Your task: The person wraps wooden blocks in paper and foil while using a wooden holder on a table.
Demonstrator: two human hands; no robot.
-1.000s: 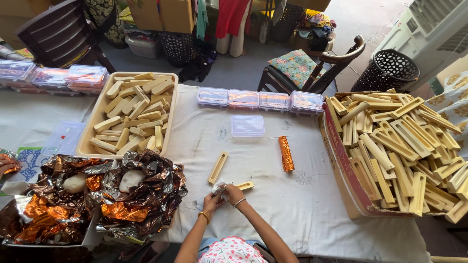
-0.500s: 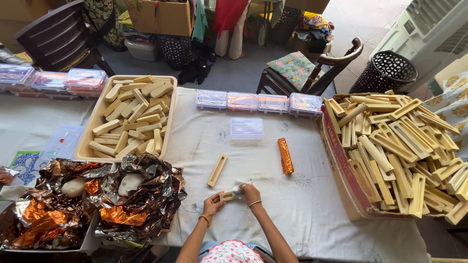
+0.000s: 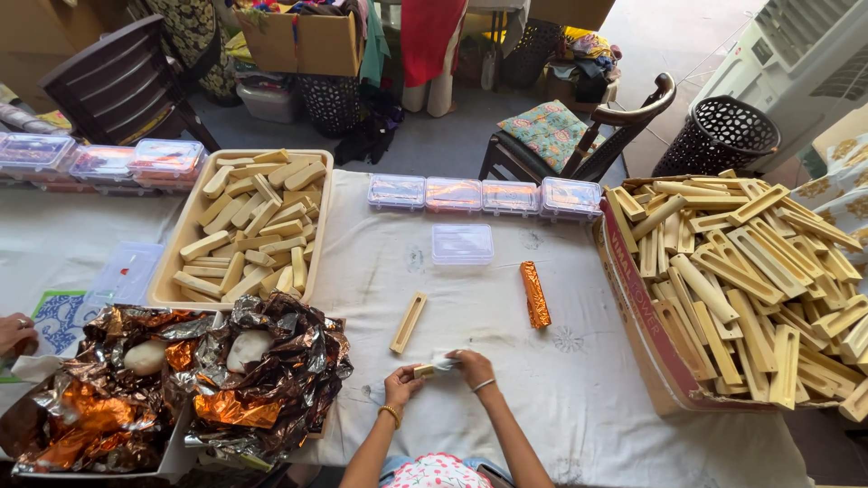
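Wrapping step in hand, I judge: my left hand (image 3: 400,386) and right hand (image 3: 471,367) both close on a small wooden bar (image 3: 425,370) with a pale wrapper (image 3: 445,363), just above the white tablecloth (image 3: 579,398). Next move needs even, tight folding.

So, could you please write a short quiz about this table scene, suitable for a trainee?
1. True or false: the foil-wrapped bar lies inside the tray.
2. What do the left hand and right hand hold between them?
3. Which side has the cardboard box of wooden moulds: A left, B right?

Key: 1 false, it lies on the white cloth; 2 a small pale bar; 3 B.
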